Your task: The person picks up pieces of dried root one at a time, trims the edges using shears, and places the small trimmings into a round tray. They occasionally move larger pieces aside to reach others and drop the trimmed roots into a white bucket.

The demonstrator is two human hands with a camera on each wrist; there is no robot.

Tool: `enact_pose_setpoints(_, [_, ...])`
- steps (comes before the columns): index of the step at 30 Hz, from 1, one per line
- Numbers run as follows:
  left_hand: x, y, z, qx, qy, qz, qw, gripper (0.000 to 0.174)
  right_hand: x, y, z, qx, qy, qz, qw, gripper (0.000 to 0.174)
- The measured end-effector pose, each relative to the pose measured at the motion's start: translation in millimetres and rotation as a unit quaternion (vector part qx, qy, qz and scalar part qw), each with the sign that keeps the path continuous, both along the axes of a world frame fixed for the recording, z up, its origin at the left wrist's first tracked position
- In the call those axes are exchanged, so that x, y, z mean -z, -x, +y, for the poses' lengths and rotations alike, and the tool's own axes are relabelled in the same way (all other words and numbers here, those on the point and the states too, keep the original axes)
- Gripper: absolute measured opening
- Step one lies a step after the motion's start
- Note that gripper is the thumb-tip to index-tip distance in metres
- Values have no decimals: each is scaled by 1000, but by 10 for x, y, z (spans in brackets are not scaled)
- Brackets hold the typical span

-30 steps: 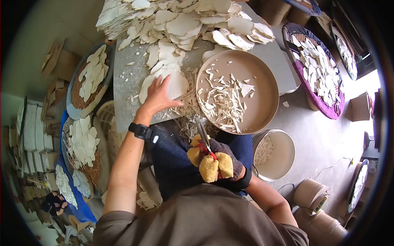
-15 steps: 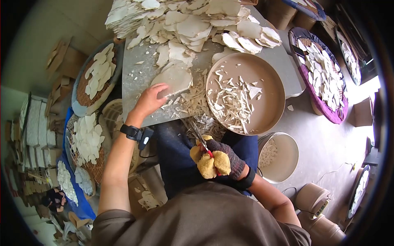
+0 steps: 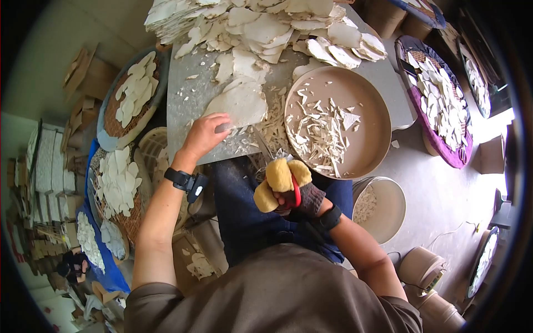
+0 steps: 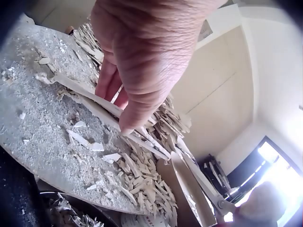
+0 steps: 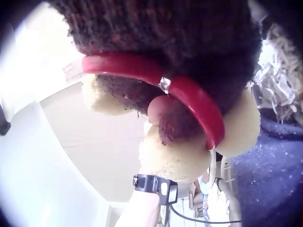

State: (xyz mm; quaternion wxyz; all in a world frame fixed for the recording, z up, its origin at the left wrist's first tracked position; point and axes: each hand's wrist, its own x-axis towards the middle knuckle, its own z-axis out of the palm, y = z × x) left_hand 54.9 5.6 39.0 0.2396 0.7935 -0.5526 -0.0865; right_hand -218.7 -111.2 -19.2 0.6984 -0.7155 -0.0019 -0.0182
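Note:
My bare left hand (image 3: 204, 140) pinches the near edge of a flat, off-white slice (image 3: 239, 104) at the front of the table. In the left wrist view the thumb (image 4: 132, 116) presses one side of the slice and the fingers go behind it. My right hand (image 3: 288, 191), in a dark knitted glove with thick yellow finger covers, grips red-handled scissors (image 3: 262, 143). Their blades point up toward the slice's near right corner. Red handle loops (image 5: 199, 109) wrap around the gloved fingers in the right wrist view.
A round tan tray (image 3: 366, 139) with cut strips overhangs the table's front right. Stacked slices (image 3: 261, 30) cover the back of the table. Loose scraps (image 3: 275, 125) lie beside the tray. A white bucket (image 3: 394, 216) stands below, right. Baskets of slices (image 3: 119, 180) flank the left.
My left hand has come down from above the table, closed on the slice and shifted it slightly. The right hand has turned and brought the scissors' blades up toward the slice.

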Motion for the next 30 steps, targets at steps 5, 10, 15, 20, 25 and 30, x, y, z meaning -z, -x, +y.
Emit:
enact_pose_setpoints(5, [-8,-10,3,5,16,6,1000,23,-27,-150,20,11,-73,76,994,25])
enact_pose_setpoints(10, [4,-22,16,8,27,12,1000,21,-223,-194,43,44,-366,203,907,18])
enact_pose_setpoints(15, [30,-43,55,19,54,7,998,20,-219,-186,13,36,-263,160,951,11])
enact_pose_setpoints(20, [26,25,42,21,48,-1,999,18,-240,-142,22,60,-414,222,881,20])
enact_pose_setpoints(25, [29,84,22,52,76,-57,994,14,-32,-93,28,34,-448,113,886,26])
enact_pose_setpoints(30, [34,95,28,51,108,-55,991,10,-335,-73,-66,24,-202,119,972,32])
